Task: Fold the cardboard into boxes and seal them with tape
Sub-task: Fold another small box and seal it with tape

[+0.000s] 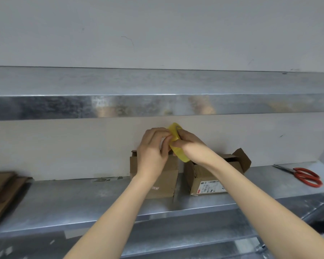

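A yellow tape roll is held in the air just above two boxes, near the back wall of a metal shelf. It is clasped by the right grip, whose fingers are curled round it. The left grip is closed on the roll's near edge, with the fingertips pinched together there. The loose end of the tape is judged to be picked at, though no peeled strip can be made out.

At six o'clock from the roll stands the left box, folded into shape with its flaps apparently down. Whether any tape lies on it cannot be told, since its top is hidden by the left forearm. At four o'clock from the roll sits the right box, formed but open, with one flap raised at its far right corner.

Flat cardboard is stacked at the nine o'clock edge of the shelf, not yet folded. Red-handled scissors lie well apart at three o'clock.

The task is judged to be partly done. Two boxes are shaped, no seal is seen on either, and the flat stack is left to be worked through.
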{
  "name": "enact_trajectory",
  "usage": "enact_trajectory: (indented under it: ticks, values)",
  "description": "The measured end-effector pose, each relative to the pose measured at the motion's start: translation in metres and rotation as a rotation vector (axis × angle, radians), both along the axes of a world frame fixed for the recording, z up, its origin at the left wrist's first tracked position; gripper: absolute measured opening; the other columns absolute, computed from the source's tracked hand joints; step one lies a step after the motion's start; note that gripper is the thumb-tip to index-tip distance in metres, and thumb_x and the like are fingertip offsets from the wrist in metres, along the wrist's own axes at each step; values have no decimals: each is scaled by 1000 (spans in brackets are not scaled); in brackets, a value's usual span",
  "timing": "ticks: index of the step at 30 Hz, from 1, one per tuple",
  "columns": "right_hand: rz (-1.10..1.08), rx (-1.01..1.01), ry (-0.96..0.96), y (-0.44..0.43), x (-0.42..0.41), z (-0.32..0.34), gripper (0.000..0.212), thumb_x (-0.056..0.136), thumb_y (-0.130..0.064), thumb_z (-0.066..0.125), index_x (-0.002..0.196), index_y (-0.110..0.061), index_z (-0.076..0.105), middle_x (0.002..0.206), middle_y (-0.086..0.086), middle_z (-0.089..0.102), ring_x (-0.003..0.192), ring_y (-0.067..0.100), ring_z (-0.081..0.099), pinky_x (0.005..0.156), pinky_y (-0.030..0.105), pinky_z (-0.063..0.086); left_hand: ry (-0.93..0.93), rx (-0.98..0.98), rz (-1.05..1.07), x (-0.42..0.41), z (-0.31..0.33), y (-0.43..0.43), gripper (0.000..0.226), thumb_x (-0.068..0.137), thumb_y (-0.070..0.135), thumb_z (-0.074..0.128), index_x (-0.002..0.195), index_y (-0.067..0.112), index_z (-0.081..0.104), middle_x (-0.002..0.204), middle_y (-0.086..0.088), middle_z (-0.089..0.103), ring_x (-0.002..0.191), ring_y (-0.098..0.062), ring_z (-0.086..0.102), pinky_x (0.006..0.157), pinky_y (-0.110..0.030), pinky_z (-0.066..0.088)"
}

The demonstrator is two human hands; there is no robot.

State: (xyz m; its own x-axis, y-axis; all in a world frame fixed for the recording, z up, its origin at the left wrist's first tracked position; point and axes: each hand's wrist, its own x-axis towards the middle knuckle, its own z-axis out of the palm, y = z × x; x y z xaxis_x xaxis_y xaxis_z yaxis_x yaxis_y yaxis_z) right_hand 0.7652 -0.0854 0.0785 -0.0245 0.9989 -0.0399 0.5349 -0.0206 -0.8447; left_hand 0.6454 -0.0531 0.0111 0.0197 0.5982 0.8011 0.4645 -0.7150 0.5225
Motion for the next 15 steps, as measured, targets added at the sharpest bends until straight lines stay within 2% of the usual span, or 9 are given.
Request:
enact_trajectory:
  ticks: [3,5,7,8,10,11,13,15]
  values:
    - [-2,22,-76,4,-3,1,39,93,-1,43,128,15,42,134,31,46,115,38,55,93,46,49,38,-21,49,3,0,1,20,91,12,46,87,1,63,95,-10,62,91,-16,50,73,-19,40]
    - [26,38,-87,7,-4,-1,37,93,0,44,126,17,43,125,32,52,101,33,60,81,30,53,80,-35,57,3,2,4,19,88,11,42,85,1,58,94,-14,59,90,-15,43,75,-16,33]
    - [39,30,-60,6,-5,0,29,93,0,44,116,17,48,99,26,56,78,20,55,62,16,49,165,-54,54,1,6,8,12,87,5,45,86,0,55,94,-16,56,89,-16,39,74,-18,31]
    - [38,20,-32,5,-4,0,25,93,-1,43,112,15,49,92,20,55,75,19,53,62,17,48,190,-98,39,1,9,10,7,85,0,48,88,0,55,95,-15,53,90,-15,38,74,-19,31]
    - [56,0,-11,6,-2,-1,21,93,-4,44,106,9,52,85,12,59,76,19,55,70,25,48,156,-270,14,0,18,11,15,84,-8,52,91,5,51,98,-8,46,92,-15,38,73,-18,28]
    - [78,-7,-30,6,0,-2,19,94,-6,44,106,6,53,83,10,61,76,18,56,72,25,48,120,-356,18,-1,21,12,18,85,-8,51,93,8,48,99,-4,44,92,-15,39,72,-17,27]
    - [117,7,-85,5,1,-1,19,95,-8,44,107,6,52,85,11,63,71,10,57,66,15,46,74,-416,15,-4,21,14,12,93,-1,47,94,11,46,99,-1,43,91,-17,43,71,-17,28]
    - [134,62,-115,5,2,0,22,98,-10,43,106,9,50,91,18,61,64,-2,56,60,8,43,5,-382,-27,-8,18,16,7,98,3,45,96,7,51,97,-3,49,88,-19,48,69,-16,31]
